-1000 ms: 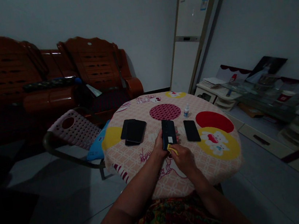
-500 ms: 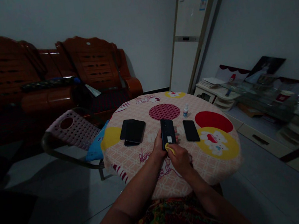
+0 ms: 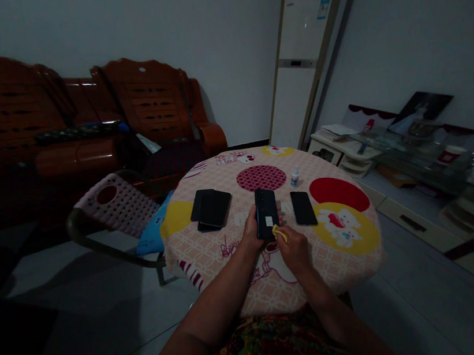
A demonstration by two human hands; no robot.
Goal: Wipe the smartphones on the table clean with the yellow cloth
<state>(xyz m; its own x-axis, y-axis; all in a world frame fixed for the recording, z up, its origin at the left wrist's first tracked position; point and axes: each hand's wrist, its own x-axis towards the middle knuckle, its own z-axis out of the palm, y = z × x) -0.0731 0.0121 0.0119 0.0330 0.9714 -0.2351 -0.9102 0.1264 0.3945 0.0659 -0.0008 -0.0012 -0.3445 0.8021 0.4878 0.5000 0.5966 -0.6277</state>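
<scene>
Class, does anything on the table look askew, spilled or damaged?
Only the dark stack left of the held phone looks askew: it lies fanned out, edges not lined up. The bottle stands upright, and no spill or damage shows.

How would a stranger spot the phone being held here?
Find the round, patterned tablecloth. Near its middle, the left hand holds the dark phone, a yellow cloth at its lower corner. Unlike the black phone lying to its right, it shows a pale rectangular label.

Home living room, wooden sofa (image 3: 82, 99) (glossy), cartoon-print tablecloth (image 3: 240, 200)
</scene>
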